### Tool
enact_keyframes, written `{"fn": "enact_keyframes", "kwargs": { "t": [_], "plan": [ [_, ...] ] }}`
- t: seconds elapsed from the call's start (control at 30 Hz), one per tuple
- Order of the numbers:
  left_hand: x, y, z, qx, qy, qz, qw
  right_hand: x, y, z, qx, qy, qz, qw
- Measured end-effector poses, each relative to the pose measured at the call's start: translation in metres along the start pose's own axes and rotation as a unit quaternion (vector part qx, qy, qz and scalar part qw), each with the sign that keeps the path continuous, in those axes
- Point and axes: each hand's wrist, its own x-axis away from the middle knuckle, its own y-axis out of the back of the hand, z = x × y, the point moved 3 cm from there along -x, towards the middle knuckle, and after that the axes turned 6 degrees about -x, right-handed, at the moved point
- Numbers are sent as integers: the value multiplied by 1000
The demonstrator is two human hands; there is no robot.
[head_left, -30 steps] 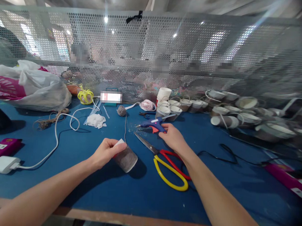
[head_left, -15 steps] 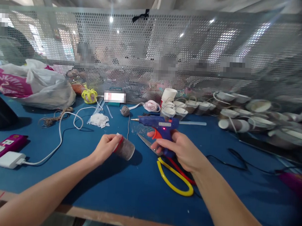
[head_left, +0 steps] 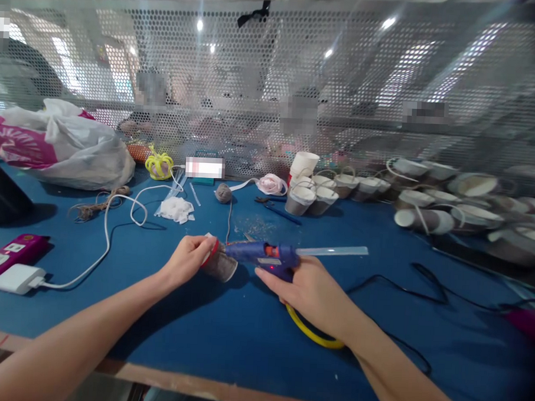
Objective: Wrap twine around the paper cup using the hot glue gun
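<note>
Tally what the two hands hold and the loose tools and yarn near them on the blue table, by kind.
Glue gun, in the right hand: 1
Yarn-wrapped cup, in the left hand: 1
Scissors, yellow handle showing: 1
Yarn ball: 1
Total: 4

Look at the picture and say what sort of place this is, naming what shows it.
Probably a craft workshop bench: the right hand holds a glue gun to a yarn-wrapped cup in the left hand, and rows of paper cups line the perforated screen.
</note>
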Motion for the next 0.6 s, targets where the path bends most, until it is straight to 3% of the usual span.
{"fn": "enact_keyframes", "kwargs": {
  "t": [0.3,0.6],
  "plan": [
    [1,-1,-1,7,6,4,1000,-1,-3,8,64,16,18,998],
    [0,-1,0,17,7,5,1000,2,-5,8,130,33,-12,991]
  ]
}}
